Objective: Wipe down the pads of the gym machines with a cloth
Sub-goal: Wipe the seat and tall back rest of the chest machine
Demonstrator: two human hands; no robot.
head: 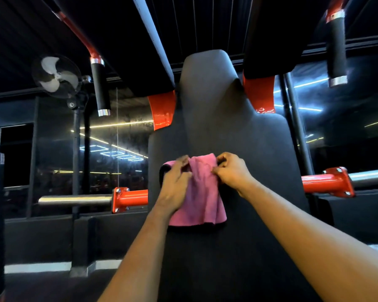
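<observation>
A pink cloth (202, 192) hangs against the tall black back pad (216, 101) of a red-framed gym machine, at the middle of the view. My left hand (175, 182) holds the cloth's upper left part, fingers curled over its folded top edge. My right hand (234, 171) pinches the cloth's upper right corner between thumb and fingers. The cloth's lower half drapes loose over the pad.
Red arms with black grips hang at upper left (99, 88) and upper right (336, 51). Chrome weight pegs on red mounts stick out left (74, 200) and right (369, 176) of the pad. A fan (56, 76) stands at the left before mirrored walls.
</observation>
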